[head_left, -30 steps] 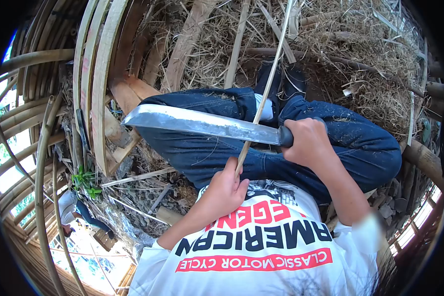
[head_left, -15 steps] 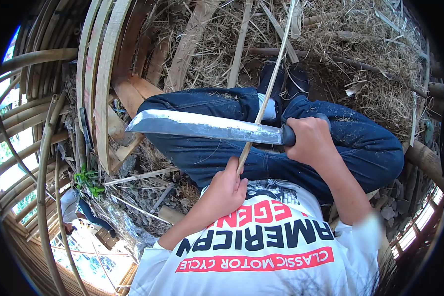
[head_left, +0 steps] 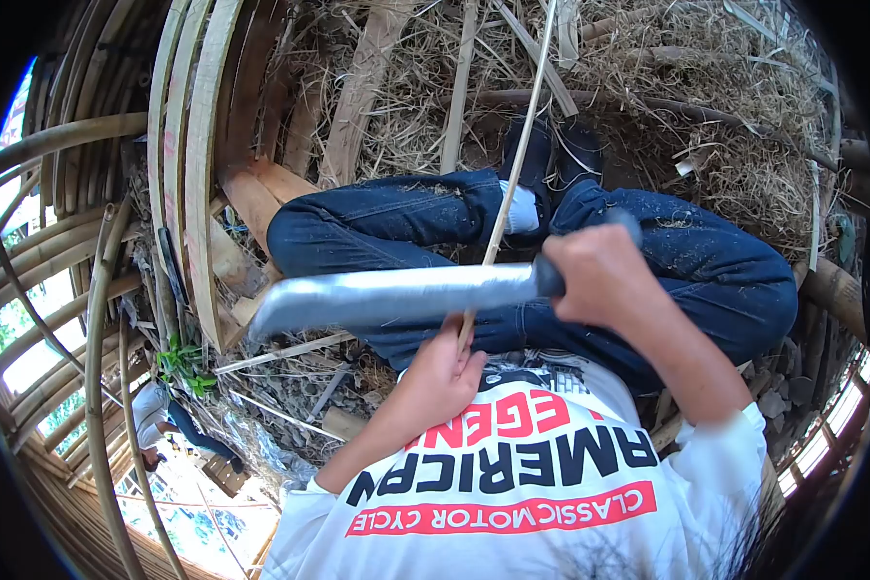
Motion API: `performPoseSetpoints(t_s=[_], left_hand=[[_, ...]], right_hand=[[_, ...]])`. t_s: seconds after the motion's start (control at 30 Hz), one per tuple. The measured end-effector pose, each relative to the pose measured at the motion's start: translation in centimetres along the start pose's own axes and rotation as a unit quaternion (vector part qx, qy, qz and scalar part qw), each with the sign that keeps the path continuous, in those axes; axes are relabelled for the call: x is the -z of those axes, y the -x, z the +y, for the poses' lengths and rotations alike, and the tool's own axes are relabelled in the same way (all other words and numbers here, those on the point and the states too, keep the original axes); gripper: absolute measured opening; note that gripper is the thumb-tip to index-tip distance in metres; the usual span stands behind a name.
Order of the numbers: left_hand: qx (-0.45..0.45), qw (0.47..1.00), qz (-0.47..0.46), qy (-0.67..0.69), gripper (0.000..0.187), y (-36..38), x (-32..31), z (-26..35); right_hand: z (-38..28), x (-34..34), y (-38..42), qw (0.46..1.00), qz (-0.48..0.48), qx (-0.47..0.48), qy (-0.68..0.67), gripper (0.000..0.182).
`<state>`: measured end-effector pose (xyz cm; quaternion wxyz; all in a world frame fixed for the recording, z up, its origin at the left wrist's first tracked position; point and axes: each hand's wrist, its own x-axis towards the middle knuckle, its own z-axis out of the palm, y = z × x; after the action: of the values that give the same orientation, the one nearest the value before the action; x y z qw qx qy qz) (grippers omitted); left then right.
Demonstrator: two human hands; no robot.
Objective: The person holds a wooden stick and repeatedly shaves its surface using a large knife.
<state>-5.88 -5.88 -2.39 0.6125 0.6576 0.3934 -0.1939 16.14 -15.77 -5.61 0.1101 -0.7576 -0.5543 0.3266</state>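
Note:
My right hand (head_left: 594, 271) grips the dark handle of a machete (head_left: 387, 298), its long blade pointing left across my lap and slightly smeared by motion. Passing beneath the blade is a thin bamboo strip (head_left: 515, 179), which runs from near my waist up past my feet. Near its lower end, my left hand (head_left: 445, 372) is closed around this strip, just below the machete's edge. The blade hides a short stretch of the strip. Both hands are over my crossed legs in dark jeans (head_left: 706, 261).
Dry shavings (head_left: 667, 106) cover the ground ahead. Curved wooden slats (head_left: 208, 145) stand at the left, beside stacked bamboo poles (head_left: 39, 242). A green plant (head_left: 184, 365) grows at the lower left. Farther back, another person (head_left: 188, 425) is partly visible.
My right hand has drawn the machete down along the strip, closer to my left hand. My left hand has stayed nearly in place, still holding the strip.

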Motion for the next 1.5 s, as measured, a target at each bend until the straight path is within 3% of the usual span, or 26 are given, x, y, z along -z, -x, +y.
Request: performPoseSetpoints(t_s=[0.03,0.07,0.17,0.3,0.43,0.5,0.63,0.73,0.83,0.97,1.03,1.1,1.2,1.3,1.43,1.5], left_hand=[[0.035,0.999,0.000,-0.010,0.022,0.0,0.4,0.7],[0.023,1.000,0.013,-0.012,0.021,-0.2,0.5,0.6],[0.014,1.000,0.012,0.000,0.020,-0.1,0.3,0.5],[0.027,1.000,-0.005,0.000,0.019,0.2,0.2,0.7],[0.011,1.000,0.025,0.002,0.018,0.1,0.5,0.2],[0.016,1.000,-0.006,0.000,0.018,0.2,0.4,0.3],[0.037,0.999,0.002,-0.021,0.018,0.0,0.4,0.7],[0.015,0.999,0.036,-0.003,0.018,-0.3,0.5,0.4],[0.013,1.000,0.007,0.005,0.018,0.0,0.8,-0.5],[0.042,0.999,-0.001,-0.012,0.018,0.6,1.0,0.1],[0.043,0.999,0.022,-0.012,0.019,0.4,1.2,0.0],[0.022,0.999,0.028,-0.005,0.019,0.4,0.9,-0.1],[0.036,0.999,0.000,-0.010,0.018,0.2,0.9,0.0],[0.041,0.999,0.027,-0.020,0.018,0.1,1.0,0.0],[0.028,0.999,0.037,-0.009,0.018,0.1,1.1,0.2],[0.041,0.999,0.008,-0.006,0.018,0.4,1.1,0.0]], right_hand=[[0.7,0.4,-0.6,0.999,0.014,-0.034,0.015,0.025],[2.0,-0.2,-1.2,0.997,0.048,-0.043,-0.048,0.021],[1.1,-0.5,-0.9,0.996,0.056,-0.042,-0.057,0.021],[1.4,0.1,-0.9,0.999,0.014,-0.031,-0.009,0.023],[3.3,0.2,-2.4,0.986,0.065,-0.130,-0.086,0.019],[2.2,0.1,-1.5,0.987,0.084,-0.076,-0.113,0.013],[3.2,0.7,-2.0,0.996,0.029,-0.072,-0.041,0.014],[3.2,0.5,-3.2,0.992,0.045,-0.096,-0.073,0.017],[1.1,-0.3,-3.1,0.987,0.034,-0.107,-0.112,0.022],[2.6,0.7,-4.0,0.996,0.038,-0.081,0.006,0.024],[4.4,1.3,-5.2,0.981,0.069,-0.154,-0.095,0.015],[3.7,1.0,-4.8,0.979,0.113,-0.138,-0.095,0.014],[2.1,1.2,-3.8,0.993,-0.002,-0.105,-0.053,0.019],[3.9,1.8,-4.9,0.990,0.013,-0.136,-0.028,0.019],[3.7,1.0,-5.5,0.980,0.080,-0.149,-0.106,0.020],[2.8,0.8,-4.7,0.985,0.034,-0.129,-0.107,0.018]])
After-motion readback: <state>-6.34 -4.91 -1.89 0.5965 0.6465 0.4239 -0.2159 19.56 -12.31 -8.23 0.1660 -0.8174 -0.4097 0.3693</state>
